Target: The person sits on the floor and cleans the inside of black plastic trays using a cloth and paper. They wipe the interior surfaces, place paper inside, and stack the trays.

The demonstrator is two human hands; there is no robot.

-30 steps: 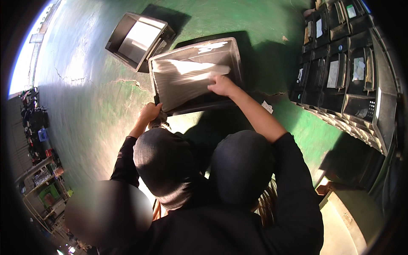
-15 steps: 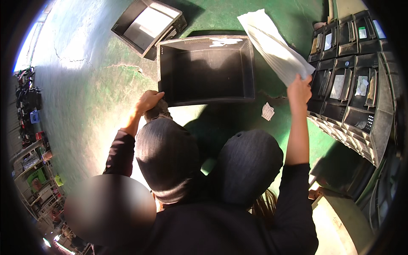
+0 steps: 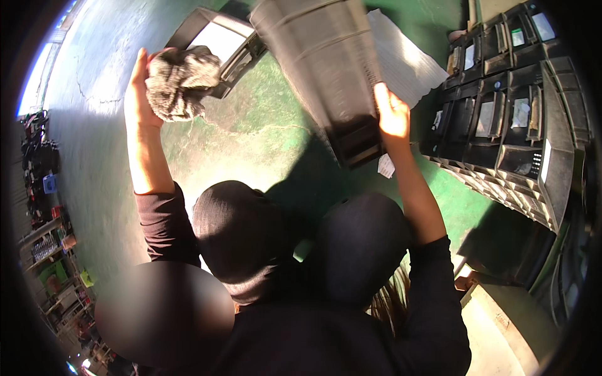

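Left fingers (image 3: 139, 70) clamp a rag (image 3: 183, 83), likely bunched for a one-handed hold; right fingers (image 3: 382, 98) clamp the tilted crate (image 3: 332, 75) by its side, probably to steady it.

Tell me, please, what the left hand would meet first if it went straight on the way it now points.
The left hand would probably meet only floor; depth is unclear, though, and the grey cloth in its grip might brush the open crate just right of that line.

Left hand (image 3: 142, 94) and right hand (image 3: 394, 116) reach forward well apart, gripping.
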